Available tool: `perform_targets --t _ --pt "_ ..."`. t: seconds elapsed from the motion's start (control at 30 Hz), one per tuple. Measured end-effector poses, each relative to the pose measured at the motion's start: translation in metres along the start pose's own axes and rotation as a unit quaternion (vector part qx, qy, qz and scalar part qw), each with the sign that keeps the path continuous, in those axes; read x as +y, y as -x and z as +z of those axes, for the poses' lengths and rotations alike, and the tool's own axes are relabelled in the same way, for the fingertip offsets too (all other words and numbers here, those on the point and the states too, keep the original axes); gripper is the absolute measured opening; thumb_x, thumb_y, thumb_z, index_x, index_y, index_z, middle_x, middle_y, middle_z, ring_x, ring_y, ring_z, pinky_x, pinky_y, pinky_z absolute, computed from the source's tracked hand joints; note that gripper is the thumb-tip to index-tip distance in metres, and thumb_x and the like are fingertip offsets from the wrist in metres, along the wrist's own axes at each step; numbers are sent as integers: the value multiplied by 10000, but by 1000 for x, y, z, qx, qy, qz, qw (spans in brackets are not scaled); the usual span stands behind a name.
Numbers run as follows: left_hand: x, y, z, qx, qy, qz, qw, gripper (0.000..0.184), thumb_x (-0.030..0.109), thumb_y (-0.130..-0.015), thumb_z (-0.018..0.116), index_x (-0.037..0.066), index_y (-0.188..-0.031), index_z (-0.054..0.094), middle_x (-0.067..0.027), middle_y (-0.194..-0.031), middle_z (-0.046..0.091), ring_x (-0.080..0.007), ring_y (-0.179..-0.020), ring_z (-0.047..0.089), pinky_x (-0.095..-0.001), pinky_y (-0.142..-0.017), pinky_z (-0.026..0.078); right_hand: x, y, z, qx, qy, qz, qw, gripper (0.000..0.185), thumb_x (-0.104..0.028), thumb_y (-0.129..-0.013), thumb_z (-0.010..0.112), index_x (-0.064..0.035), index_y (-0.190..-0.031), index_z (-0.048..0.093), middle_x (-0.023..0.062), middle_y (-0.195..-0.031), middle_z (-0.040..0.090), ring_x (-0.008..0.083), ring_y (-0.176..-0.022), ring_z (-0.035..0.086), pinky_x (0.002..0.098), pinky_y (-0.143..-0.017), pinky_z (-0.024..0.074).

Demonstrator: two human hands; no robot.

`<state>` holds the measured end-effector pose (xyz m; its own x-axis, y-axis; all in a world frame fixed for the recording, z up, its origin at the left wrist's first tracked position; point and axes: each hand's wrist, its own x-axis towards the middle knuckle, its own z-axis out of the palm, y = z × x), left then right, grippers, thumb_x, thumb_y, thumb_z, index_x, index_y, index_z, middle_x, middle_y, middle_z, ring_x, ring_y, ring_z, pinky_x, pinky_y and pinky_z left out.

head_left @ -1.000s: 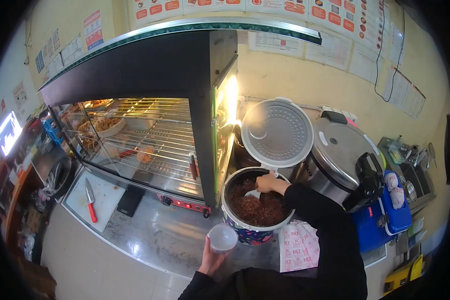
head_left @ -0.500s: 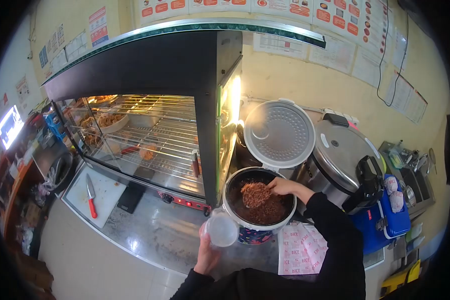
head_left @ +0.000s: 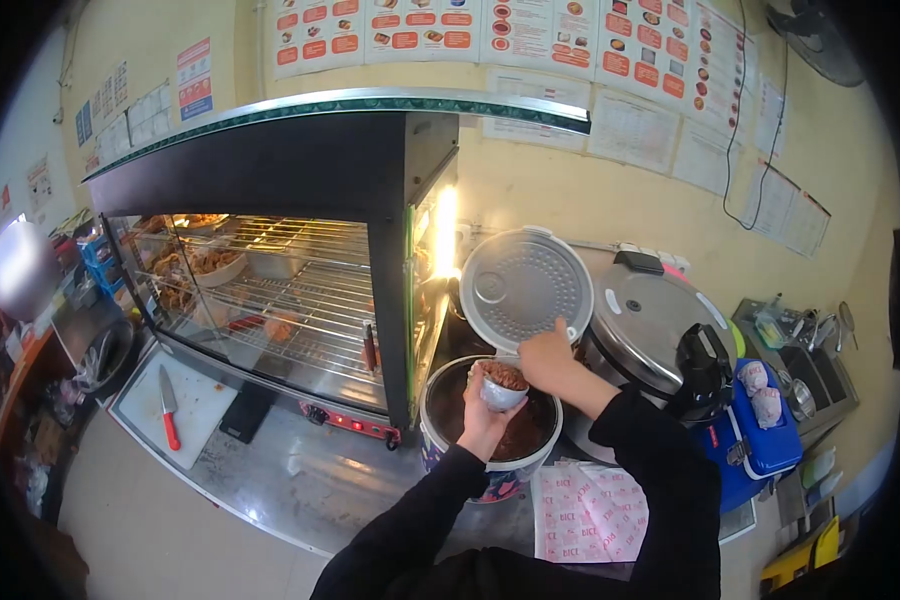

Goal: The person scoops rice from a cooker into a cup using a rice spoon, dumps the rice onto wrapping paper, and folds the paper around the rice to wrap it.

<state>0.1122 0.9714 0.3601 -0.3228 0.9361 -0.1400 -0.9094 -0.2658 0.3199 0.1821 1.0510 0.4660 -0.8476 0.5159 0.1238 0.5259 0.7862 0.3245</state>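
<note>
My left hand (head_left: 482,422) is wrapped round a small translucent cup (head_left: 505,398), held tilted over the open cooker pot (head_left: 436,425). Reddish-brown rice (head_left: 502,374) is heaped at the cup's mouth. Just to the right, my right hand (head_left: 552,360) is closed on a rice scoop, its index finger pointing upward. The scoop itself is mostly hidden by the hand and the rice. More brown rice (head_left: 525,432) shows inside the pot below, partly covered by the cup and my left hand. The pot's grey lid (head_left: 525,285) stands raised behind.
A lit glass food warmer (head_left: 290,270) stands left of the pot. At right are a large steel cooker (head_left: 650,320) and a blue cooler box (head_left: 770,440). Printed paper wrappers (head_left: 585,515) lie in front. A red-handled knife (head_left: 169,410) rests on a white cutting board (head_left: 200,430).
My left hand has brought the cup up and right, over the pot, and rice now shows in its mouth. My right hand has lifted from inside the pot to beside the cup.
</note>
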Motion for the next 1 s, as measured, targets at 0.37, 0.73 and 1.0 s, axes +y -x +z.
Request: perform_targets --t 0.37,0.73,1.0 --pt "30 19 -13 -78 21 -33 996 512 477 -868 385 114 -1229 386 -125 -1240 424 -309 -1160 397 -522 -955 320 12 42 -26 258 18 -237 936 135 -132 -721 504 -134 -818 597 0 -747 491 166 -828 499 491 -904 275" --pt "43 26 -19 -67 16 -24 997 476 437 -887 346 99 -1218 396 -131 -1224 437 -319 -1136 421 -528 -929 349 4 37 -15 262 12 -215 941 150 -146 -742 494 -164 -851 594 -30 -740 484 140 -815 493 486 -875 274" --pt "50 26 -15 -15 6 -55 998 431 391 -880 372 95 -1189 413 -136 -1208 443 -319 -1120 435 -527 -920 360 -6 27 3 234 31 -248 940 158 -131 -728 494 -160 -844 598 -37 -772 502 137 -800 496 479 -856 287"
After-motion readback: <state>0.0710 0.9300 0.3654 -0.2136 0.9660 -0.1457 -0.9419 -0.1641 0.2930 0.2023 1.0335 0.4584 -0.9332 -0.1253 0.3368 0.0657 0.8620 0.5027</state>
